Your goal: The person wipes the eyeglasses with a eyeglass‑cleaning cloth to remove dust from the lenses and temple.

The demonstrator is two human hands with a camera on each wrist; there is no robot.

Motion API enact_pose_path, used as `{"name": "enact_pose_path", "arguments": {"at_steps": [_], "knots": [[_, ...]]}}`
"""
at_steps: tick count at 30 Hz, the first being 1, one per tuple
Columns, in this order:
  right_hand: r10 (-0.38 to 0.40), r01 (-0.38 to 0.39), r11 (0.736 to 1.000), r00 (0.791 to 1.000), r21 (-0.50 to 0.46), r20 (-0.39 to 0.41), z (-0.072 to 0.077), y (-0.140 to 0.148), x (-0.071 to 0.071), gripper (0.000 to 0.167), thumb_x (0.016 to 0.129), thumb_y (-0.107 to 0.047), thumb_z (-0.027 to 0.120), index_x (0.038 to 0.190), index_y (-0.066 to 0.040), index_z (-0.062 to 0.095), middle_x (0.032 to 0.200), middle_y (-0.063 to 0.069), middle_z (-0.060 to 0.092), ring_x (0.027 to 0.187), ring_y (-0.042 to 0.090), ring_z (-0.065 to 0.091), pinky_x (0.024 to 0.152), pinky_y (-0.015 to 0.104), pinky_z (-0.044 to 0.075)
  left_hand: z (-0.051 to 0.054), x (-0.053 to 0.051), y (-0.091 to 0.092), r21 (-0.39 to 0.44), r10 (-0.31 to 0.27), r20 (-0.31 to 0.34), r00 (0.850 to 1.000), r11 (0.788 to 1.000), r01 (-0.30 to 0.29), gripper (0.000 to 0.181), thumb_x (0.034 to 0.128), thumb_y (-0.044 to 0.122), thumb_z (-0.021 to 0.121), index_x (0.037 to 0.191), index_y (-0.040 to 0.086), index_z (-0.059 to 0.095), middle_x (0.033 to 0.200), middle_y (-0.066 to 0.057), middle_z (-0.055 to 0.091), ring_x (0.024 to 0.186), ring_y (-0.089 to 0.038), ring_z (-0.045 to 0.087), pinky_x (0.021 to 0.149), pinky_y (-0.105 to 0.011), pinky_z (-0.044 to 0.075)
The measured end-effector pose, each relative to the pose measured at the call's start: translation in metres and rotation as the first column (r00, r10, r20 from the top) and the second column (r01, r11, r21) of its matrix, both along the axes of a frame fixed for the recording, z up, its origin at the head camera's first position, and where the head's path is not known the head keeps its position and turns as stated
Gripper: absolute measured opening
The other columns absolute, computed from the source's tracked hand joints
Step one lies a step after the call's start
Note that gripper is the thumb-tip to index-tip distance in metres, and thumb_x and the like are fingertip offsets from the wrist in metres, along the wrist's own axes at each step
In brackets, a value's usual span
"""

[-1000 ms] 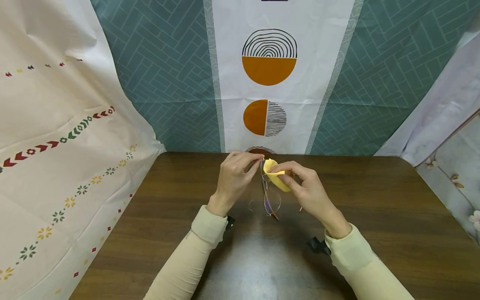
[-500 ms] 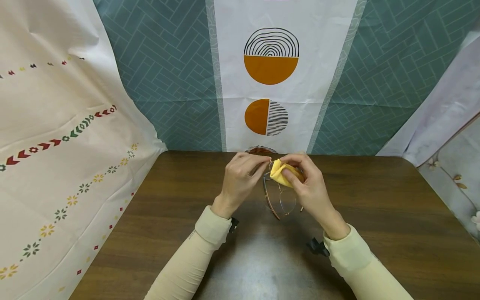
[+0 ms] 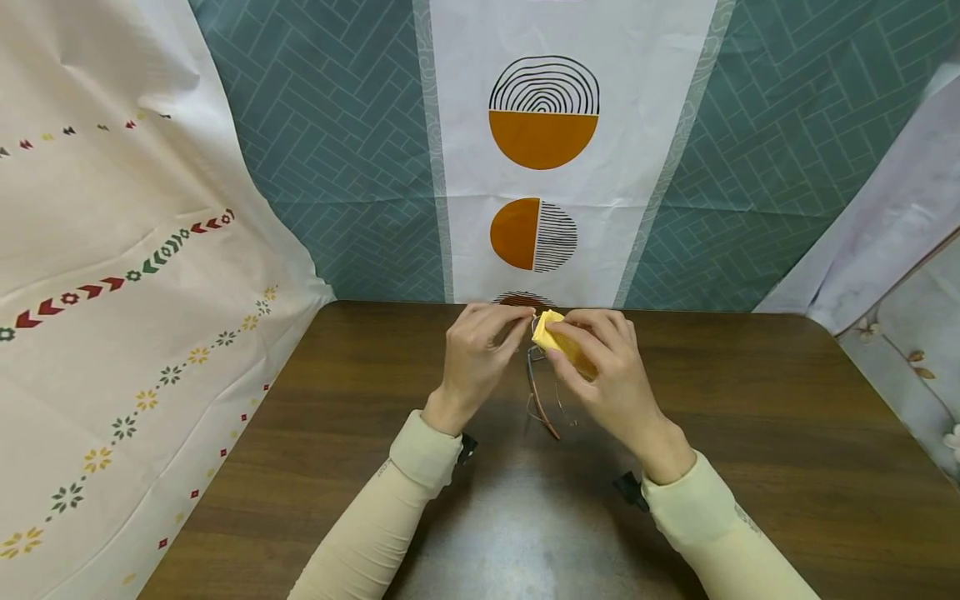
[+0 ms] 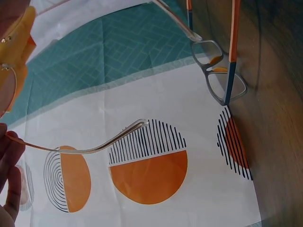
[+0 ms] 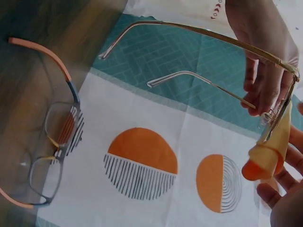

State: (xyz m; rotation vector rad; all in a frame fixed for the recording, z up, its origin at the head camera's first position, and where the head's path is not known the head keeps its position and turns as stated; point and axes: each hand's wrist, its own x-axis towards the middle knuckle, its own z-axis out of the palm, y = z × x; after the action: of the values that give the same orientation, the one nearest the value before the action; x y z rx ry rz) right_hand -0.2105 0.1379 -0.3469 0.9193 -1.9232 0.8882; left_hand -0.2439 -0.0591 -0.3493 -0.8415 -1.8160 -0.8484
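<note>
Gold wire-rimmed glasses (image 5: 236, 44) are held up in the air between both hands. My left hand (image 3: 480, 354) pinches one of their temples (image 4: 94, 150) between thumb and fingertips. A yellow cloth (image 3: 550, 329) is folded in my right hand (image 3: 611, 371), which pinches it over one lens; the cloth and fingers hide much of that lens. Beyond the hands, a second pair of glasses (image 4: 230, 82), grey-blue with orange temple ends, stands on the table with its temples unfolded.
The dark wooden table (image 3: 360, 417) runs back to a teal and white patterned cloth backdrop (image 3: 360, 167). A cream printed cloth (image 3: 150, 292) hangs at the left, and a pale floral cloth (image 3: 885, 217) at the right.
Both hands moved right with the gold glasses, then slightly back left. My right fingers have regripped the yellow cloth and closed it further over the lens.
</note>
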Motion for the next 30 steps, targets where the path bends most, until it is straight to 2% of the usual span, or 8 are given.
{"name": "enact_pose_path", "arguments": {"at_steps": [2, 8, 15, 23, 30], "knots": [[-0.002, 0.002, 0.999, 1.000, 0.035, -0.002, 0.0016, 0.0010, 0.0007, 0.033, 0.102, -0.028, 0.067, 0.119, 0.000, 0.075, 0.113, 0.018, 0.066, 0.101, 0.038, 0.053, 0.085, 0.048, 0.036, 0.0000, -0.0007, -0.0001, 0.005, -0.003, 0.002, 1.000, 1.000, 0.003, 0.012, 0.0911, 0.004, 0.080, 0.103, 0.004, 0.080, 0.097, -0.005, 0.079, 0.083, -0.019, 0.073, 0.085, -0.034, 0.056], [-0.002, 0.002, 0.999, 1.000, 0.054, -0.003, 0.0053, 0.0020, 0.0039, 0.035, 0.087, -0.004, 0.080, 0.122, 0.000, 0.074, 0.116, 0.019, 0.066, 0.103, 0.038, 0.055, 0.087, 0.046, 0.039, 0.0011, 0.0010, 0.0011, -0.001, -0.013, -0.020, 1.000, 1.000, 0.013, 0.014, 0.0902, 0.004, 0.081, 0.104, 0.005, 0.080, 0.097, -0.005, 0.079, 0.085, -0.019, 0.073, 0.083, -0.033, 0.057], [0.025, -0.024, 0.999, 1.000, 0.047, -0.017, 0.0072, 0.0012, 0.0053, 0.031, 0.089, 0.002, 0.078, 0.119, 0.001, 0.074, 0.116, 0.017, 0.069, 0.105, 0.035, 0.061, 0.089, 0.042, 0.042, -0.0001, 0.0011, 0.0015, -0.005, -0.027, -0.028, 0.999, 1.000, 0.027, 0.014, 0.0905, 0.003, 0.080, 0.104, 0.005, 0.079, 0.097, -0.005, 0.078, 0.088, -0.019, 0.073, 0.083, -0.031, 0.058], [0.003, -0.001, 0.996, 0.999, 0.084, -0.032, 0.0068, -0.0011, 0.0084, 0.036, 0.087, 0.001, 0.080, 0.122, 0.001, 0.072, 0.119, 0.018, 0.068, 0.107, 0.037, 0.061, 0.091, 0.047, 0.042, -0.0009, 0.0004, 0.0012, -0.014, -0.014, -0.061, 0.998, 1.000, 0.013, 0.014, 0.0897, 0.003, 0.081, 0.104, 0.005, 0.080, 0.097, -0.006, 0.078, 0.086, -0.020, 0.073, 0.083, -0.033, 0.057], [0.023, -0.022, 0.998, 1.000, 0.066, -0.020, 0.0081, -0.0013, 0.0097, 0.031, 0.087, 0.003, 0.079, 0.118, 0.001, 0.075, 0.114, 0.016, 0.069, 0.103, 0.035, 0.062, 0.089, 0.043, 0.041, -0.0010, 0.0007, 0.0011, -0.020, -0.024, -0.080, 0.997, 1.000, 0.023, 0.016, 0.0899, 0.003, 0.081, 0.106, 0.004, 0.080, 0.100, -0.006, 0.079, 0.090, -0.021, 0.073, 0.085, -0.034, 0.056]]}}
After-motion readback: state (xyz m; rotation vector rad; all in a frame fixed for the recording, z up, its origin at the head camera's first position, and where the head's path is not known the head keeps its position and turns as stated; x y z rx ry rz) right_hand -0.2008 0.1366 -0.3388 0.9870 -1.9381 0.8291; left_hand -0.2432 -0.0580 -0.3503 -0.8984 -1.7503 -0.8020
